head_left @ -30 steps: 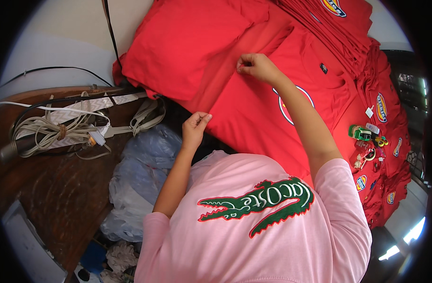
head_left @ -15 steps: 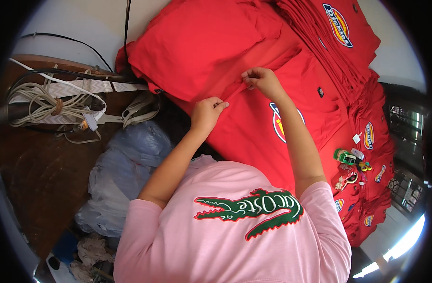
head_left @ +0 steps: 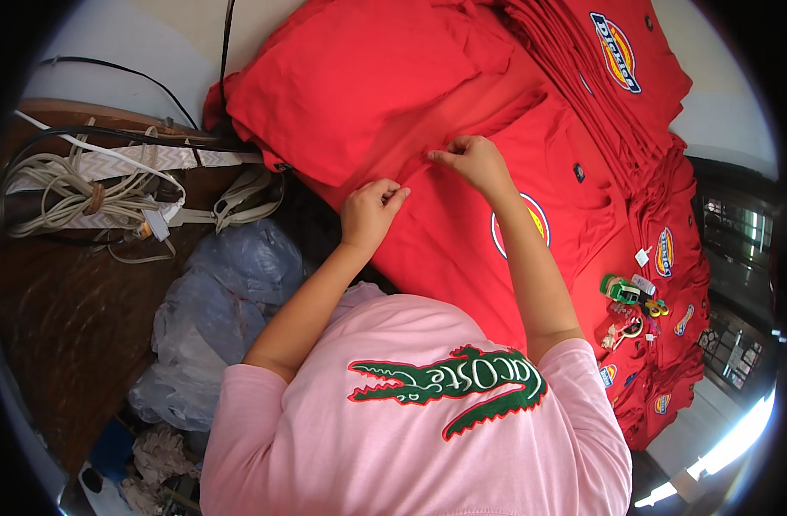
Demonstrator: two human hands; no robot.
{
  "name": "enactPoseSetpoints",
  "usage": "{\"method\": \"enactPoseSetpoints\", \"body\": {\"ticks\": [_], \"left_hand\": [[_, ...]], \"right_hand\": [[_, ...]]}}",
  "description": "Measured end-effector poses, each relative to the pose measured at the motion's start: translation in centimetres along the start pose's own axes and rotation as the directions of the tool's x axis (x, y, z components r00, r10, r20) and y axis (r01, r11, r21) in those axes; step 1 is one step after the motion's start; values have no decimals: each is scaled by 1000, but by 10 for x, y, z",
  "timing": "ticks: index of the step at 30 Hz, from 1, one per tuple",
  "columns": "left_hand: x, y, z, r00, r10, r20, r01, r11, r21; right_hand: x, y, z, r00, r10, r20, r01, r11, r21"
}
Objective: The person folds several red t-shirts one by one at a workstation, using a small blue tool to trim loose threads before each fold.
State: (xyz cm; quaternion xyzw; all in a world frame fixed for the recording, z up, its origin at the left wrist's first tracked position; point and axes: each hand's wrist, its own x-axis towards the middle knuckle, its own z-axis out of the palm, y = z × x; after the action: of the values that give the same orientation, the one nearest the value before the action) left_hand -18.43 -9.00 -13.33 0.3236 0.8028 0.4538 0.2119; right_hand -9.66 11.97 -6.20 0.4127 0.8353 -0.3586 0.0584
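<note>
A red shirt with a round yellow-and-white emblem on it lies spread in front of me. My left hand is closed at its near-left edge, with thumb and fingers pinching the red fabric. A little farther off and to the right, my right hand pinches the same edge between thumb and fingertips. The fabric between the two hands forms a fold. My right forearm covers part of the emblem. Just beyond the hands is a heap of folded red cloth.
Stacked red shirts rise at the far right. Green-handled tools and small scissors lie on red cloth at the right. A bundled beige cord sits at the left, above clear plastic bags. A black cable hangs at the back.
My right hand has moved slightly left and nearer along the shirt's edge. My left hand stays at the edge, its fingers slightly shifted. The whole view has shifted a little.
</note>
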Motion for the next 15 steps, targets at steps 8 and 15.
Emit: {"method": "enactPoseSetpoints", "body": {"ticks": [8,15], "left_hand": [[5,-6,-7,990,-78,120,91,990,-108],[10,-24,-30,850,-199,488,434,790,-433]], "right_hand": [[24,32,39,977,76,-200,4,929,370],[11,9,46,887,-156,-435,155,987,-38]]}}
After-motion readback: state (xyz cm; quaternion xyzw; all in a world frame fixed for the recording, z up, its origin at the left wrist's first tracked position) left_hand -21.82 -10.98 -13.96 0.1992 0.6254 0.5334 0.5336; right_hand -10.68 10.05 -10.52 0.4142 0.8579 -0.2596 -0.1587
